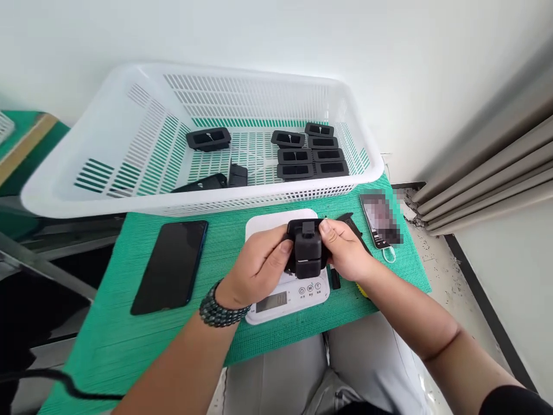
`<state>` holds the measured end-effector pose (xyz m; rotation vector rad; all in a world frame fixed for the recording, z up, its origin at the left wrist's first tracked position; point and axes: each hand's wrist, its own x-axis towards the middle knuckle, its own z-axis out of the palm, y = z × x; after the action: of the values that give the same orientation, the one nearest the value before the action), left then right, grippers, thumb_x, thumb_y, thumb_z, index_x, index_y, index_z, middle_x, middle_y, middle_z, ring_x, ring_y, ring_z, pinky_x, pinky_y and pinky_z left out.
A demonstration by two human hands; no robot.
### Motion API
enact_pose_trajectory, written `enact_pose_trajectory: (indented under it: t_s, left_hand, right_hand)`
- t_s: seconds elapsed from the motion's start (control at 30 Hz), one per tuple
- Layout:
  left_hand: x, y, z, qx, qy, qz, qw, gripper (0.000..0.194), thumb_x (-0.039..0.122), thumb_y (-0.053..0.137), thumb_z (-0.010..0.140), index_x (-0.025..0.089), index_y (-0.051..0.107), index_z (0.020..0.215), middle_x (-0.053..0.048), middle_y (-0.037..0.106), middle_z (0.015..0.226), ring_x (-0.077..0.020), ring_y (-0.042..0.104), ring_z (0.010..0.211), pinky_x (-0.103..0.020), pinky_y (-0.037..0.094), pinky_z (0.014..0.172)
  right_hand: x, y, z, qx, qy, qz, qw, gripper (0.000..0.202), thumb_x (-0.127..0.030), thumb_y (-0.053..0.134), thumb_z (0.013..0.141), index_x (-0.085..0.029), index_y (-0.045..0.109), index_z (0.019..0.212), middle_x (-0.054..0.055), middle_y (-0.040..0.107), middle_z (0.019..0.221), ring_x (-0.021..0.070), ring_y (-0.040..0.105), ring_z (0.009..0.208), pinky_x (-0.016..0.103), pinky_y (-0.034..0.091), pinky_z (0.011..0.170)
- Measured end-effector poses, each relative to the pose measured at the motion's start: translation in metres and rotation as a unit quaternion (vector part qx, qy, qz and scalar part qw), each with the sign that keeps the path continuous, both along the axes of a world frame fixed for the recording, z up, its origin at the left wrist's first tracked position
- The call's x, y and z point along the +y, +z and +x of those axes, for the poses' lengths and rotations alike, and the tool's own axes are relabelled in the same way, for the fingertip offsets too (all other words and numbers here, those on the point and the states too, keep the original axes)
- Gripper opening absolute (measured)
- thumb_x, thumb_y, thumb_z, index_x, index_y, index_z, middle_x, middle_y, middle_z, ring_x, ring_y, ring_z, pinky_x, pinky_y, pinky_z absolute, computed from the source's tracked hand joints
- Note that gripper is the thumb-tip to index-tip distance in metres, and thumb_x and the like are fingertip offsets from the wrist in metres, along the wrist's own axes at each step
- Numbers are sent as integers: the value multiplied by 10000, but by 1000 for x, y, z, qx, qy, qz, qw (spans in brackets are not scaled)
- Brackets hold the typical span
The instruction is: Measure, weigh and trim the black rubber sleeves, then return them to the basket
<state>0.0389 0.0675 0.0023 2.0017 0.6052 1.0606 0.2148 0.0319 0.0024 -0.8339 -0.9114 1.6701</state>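
Observation:
Between my two hands is a black plastic part (308,252) with a flat flange and a boxy body facing me. My left hand (264,260), with a beaded bracelet at the wrist, grips its left edge, thumb on the near face. My right hand (345,248) pinches the upper right edge, thumb on top. The part is held above a white digital scale (317,297), whose display shows below my left hand. Behind my right hand lies a black tool (355,223), partly hidden. A small black piece (335,279) sits at the scale's right edge.
A large white plastic basket (207,202) stands at the back with several black framed parts (295,156) inside. On the green mat (108,323) lie a dark tablet (170,265) at left and a phone (380,219) at right. A grey curtain (488,150) hangs at right.

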Motion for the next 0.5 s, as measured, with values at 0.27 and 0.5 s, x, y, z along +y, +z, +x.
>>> enact_pose_trajectory:
  t_s: [0.27, 0.5]
  left_hand:
    - [5, -3, 2, 29, 58, -15, 998, 378, 410, 529, 970, 267, 424, 635, 19, 424, 490, -150, 346, 384, -312, 292, 384]
    - [6, -12, 5, 8, 75, 25, 997, 405, 418, 496, 1001, 261, 404, 639, 32, 397, 501, -142, 323, 404, -314, 266, 404]
  right_hand:
    - [4, -6, 2, -14, 9, 4, 1000, 551, -744, 732, 778, -203, 671, 697, -30, 625, 622, 127, 547, 599, 228, 456, 525]
    - [10, -10, 5, -34, 20, 31, 999, 557, -767, 687, 796, -213, 703, 747, -11, 686, 684, 177, 665, 729, 267, 536, 600]
